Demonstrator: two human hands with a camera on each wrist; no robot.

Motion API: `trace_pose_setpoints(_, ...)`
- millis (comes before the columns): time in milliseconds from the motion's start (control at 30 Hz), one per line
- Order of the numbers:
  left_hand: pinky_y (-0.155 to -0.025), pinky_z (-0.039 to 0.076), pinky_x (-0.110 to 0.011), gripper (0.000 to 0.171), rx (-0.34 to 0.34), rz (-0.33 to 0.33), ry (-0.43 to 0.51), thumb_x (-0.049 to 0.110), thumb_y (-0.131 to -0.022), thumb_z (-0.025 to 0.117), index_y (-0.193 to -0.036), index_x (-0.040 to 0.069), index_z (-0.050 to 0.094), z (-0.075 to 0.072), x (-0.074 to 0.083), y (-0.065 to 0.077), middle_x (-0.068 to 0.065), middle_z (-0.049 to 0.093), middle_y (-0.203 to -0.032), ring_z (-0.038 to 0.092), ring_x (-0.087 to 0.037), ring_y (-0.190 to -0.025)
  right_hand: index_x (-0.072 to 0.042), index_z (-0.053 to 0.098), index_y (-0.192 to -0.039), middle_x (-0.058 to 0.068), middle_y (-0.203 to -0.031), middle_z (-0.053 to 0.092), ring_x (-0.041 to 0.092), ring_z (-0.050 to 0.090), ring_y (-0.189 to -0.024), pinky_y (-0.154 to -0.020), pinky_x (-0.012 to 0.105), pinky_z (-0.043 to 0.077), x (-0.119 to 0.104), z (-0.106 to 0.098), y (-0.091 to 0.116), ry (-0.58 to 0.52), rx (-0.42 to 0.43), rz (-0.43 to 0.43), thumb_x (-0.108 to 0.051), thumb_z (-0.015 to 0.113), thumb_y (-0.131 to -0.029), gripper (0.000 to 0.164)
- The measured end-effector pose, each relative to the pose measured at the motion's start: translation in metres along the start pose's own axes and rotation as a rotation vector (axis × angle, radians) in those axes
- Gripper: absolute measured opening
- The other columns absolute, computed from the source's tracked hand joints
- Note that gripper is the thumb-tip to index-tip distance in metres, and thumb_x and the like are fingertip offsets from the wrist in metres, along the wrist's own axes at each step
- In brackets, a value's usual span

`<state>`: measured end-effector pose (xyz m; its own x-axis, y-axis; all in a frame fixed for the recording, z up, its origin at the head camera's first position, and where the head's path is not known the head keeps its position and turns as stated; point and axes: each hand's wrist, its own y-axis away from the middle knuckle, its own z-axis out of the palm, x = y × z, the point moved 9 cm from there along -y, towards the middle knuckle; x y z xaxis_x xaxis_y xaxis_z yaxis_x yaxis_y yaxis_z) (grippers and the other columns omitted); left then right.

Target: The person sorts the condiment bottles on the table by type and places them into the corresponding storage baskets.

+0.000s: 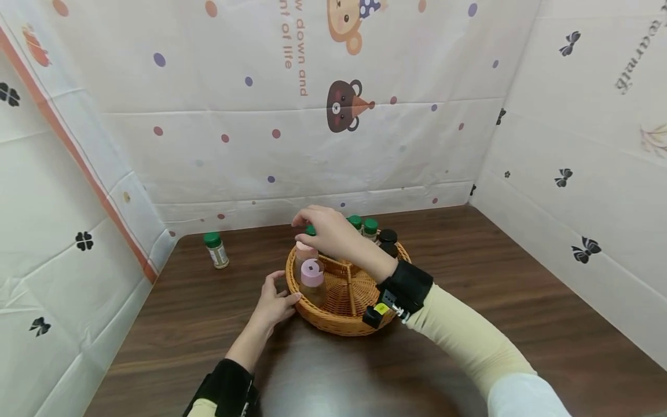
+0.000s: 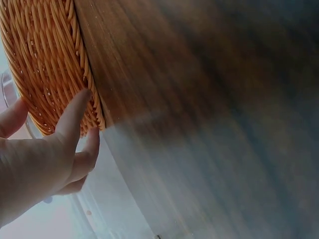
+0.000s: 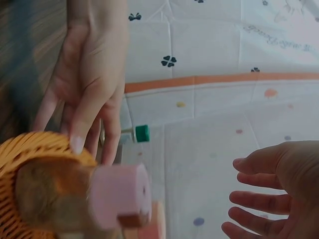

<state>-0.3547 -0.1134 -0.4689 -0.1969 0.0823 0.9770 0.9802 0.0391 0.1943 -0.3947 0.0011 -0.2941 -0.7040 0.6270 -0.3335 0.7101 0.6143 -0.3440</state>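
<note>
A round wicker basket (image 1: pixel 339 330) with a woven divider (image 1: pixel 351 289) stands on the table. My left hand (image 1: pixel 273 304) touches its left side, the thumb at the rim and the other fingers mostly straight along the outer wall. Above the basket's back left part hovers my right hand (image 1: pixel 333 231); its loosely bent fingers hold nothing in the right wrist view. Below that hand are a clear bottle with a lilac cap (image 1: pixel 312 273) and another with a peach cap (image 1: pixel 306 250). Green-capped jars (image 1: pixel 370 226) and black-lidded jars (image 1: pixel 388 236) sit at the back, partly hidden by the right arm.
A small jar with a green cap (image 1: pixel 216 250) stands apart on the dark wooden table (image 1: pixel 448 347), left of the basket. Patterned white sheets (image 1: pixel 292 150) hang behind the table and along both sides.
</note>
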Motion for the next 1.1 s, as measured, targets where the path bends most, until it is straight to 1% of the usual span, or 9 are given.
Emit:
trace_pose_setpoints(100,-0.106,0.046,-0.061,0.067,0.021,0.000,-0.027,-0.001,-0.097,0.059,-0.150,0.007,0.019,-0.002,0.002,0.001,-0.024,-0.009,-0.160,0.026,-0.051,-0.145,-0.015,0.067,-0.118,0.002,-0.119,0.068,0.019,0.063,-0.112,-0.096,0.035,0.054,-0.012,0.002,-0.011,-0.005,-0.006,-0.026,-0.025,0.067,-0.097,0.024)
trace_pose_setpoints(233,-0.104,0.048,-0.059,0.065,0.018,0.023,-0.028,-0.001,-0.097,0.059,-0.149,0.005,0.020,0.001,0.006,0.002,-0.026,-0.005,-0.160,0.029,-0.052,-0.143,-0.016,0.067,-0.118,0.000,-0.117,0.068,0.015,0.063,-0.109,-0.093,0.031,0.055,-0.026,0.004,-0.025,-0.003,-0.016,-0.045,-0.026,0.067,-0.097,0.024)
trace_pose_setpoints(467,-0.101,0.051,-0.060,0.061,-0.022,0.047,0.000,-0.001,-0.098,0.055,-0.148,0.004,0.020,0.013,0.007,0.000,-0.028,0.015,-0.161,0.036,-0.050,-0.141,-0.015,0.068,-0.116,0.001,-0.115,0.069,0.014,0.064,-0.107,-0.089,0.029,0.055,-0.042,0.010,-0.048,-0.007,-0.027,-0.051,-0.027,0.067,-0.097,0.023)
trace_pose_setpoints(633,-0.100,0.051,-0.060,0.063,-0.036,0.029,0.027,-0.001,-0.098,0.055,-0.149,0.006,0.019,0.023,0.004,0.000,-0.028,0.019,-0.160,0.036,-0.049,-0.140,-0.013,0.069,-0.116,0.001,-0.112,0.070,0.014,0.065,-0.104,-0.088,0.028,0.055,-0.046,0.021,-0.062,-0.005,-0.044,-0.041,-0.026,0.066,-0.097,0.023)
trace_pose_setpoints(767,-0.093,0.056,-0.052,0.065,-0.059,0.022,0.056,-0.006,-0.095,0.055,-0.148,0.007,0.021,0.036,0.004,0.002,-0.028,0.022,-0.159,0.052,-0.040,-0.125,-0.012,0.069,-0.117,0.002,-0.111,0.071,0.015,0.065,-0.104,-0.088,0.028,0.055,-0.045,0.032,-0.072,-0.015,-0.064,-0.017,-0.026,0.065,-0.098,0.024)
trace_pose_setpoints(867,-0.087,0.057,-0.048,0.065,-0.077,0.039,0.070,-0.009,-0.092,0.055,-0.145,0.007,0.022,0.045,0.006,0.001,-0.029,0.029,-0.154,0.057,-0.034,-0.114,-0.013,0.069,-0.116,0.001,-0.110,0.071,0.014,0.065,-0.102,-0.087,0.027,0.055,-0.043,0.039,-0.085,-0.028,-0.080,-0.004,-0.025,0.065,-0.098,0.023)
trace_pose_setpoints(967,-0.094,0.055,-0.056,0.066,-0.091,0.042,0.053,-0.010,-0.092,0.055,-0.147,0.001,0.019,0.052,0.007,-0.001,-0.033,0.028,-0.152,0.052,-0.042,-0.125,-0.013,0.069,-0.115,0.001,-0.109,0.072,0.014,0.066,-0.100,-0.084,0.026,0.055,-0.045,0.048,-0.099,-0.033,-0.095,0.000,-0.024,0.064,-0.098,0.021)
trace_pose_setpoints(1033,-0.100,0.051,-0.060,0.068,-0.106,0.018,0.029,-0.005,-0.095,0.056,-0.152,-0.002,0.018,0.057,0.005,-0.002,-0.035,0.026,-0.154,0.045,-0.048,-0.135,-0.013,0.069,-0.115,0.002,-0.110,0.072,0.014,0.067,-0.099,-0.082,0.025,0.055,-0.047,0.053,-0.107,-0.028,-0.104,0.006,-0.023,0.064,-0.098,0.020)
trace_pose_setpoints(1100,-0.103,0.050,-0.059,0.075,-0.112,-0.024,-0.009,0.001,-0.096,0.057,-0.156,-0.003,0.013,0.061,0.003,-0.002,-0.033,0.024,-0.159,0.040,-0.047,-0.140,-0.013,0.069,-0.114,0.002,-0.111,0.072,0.014,0.066,-0.098,-0.079,0.023,0.054,-0.049,0.057,-0.114,-0.020,-0.110,0.017,-0.022,0.063,-0.098,0.020)
